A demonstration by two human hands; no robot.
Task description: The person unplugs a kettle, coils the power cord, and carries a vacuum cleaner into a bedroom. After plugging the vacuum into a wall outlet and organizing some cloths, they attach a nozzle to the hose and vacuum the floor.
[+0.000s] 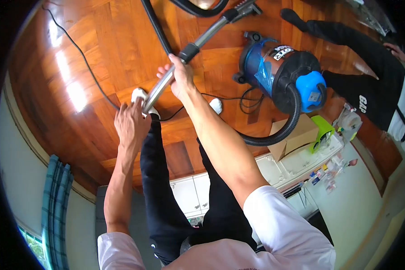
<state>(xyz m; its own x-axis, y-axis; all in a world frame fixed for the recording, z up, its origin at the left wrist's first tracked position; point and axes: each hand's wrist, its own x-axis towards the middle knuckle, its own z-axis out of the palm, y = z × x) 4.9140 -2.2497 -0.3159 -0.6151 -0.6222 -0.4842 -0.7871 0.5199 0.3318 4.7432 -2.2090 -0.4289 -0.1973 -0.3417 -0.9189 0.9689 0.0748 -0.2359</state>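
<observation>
A silver vacuum cleaner tube (pixel 157 92) with black joints slants up and right to a black floor head (pixel 247 10). My right hand (pixel 182 77) is closed around its middle, just below a black joint, with fingertips showing past the far side. At the tube's near end is my left hand (pixel 132 121), thumb and forefinger against the metal; its other fingers are bent and partly hidden. Behind the right hand, a black hose (pixel 157 27) runs up out of view. A vacuum cleaner (pixel 274 67) with a blue top stands on the floor to the right.
Black cable (pixel 83 56) crosses the wooden floor (pixel 121 36) around my feet. A person in black trousers (pixel 355 85) is at the right. Nearby are a cardboard box (pixel 292 135), a green bin (pixel 321 128) and white cabinets (pixel 191 193). A plaid curtain (pixel 56 211) hangs at left.
</observation>
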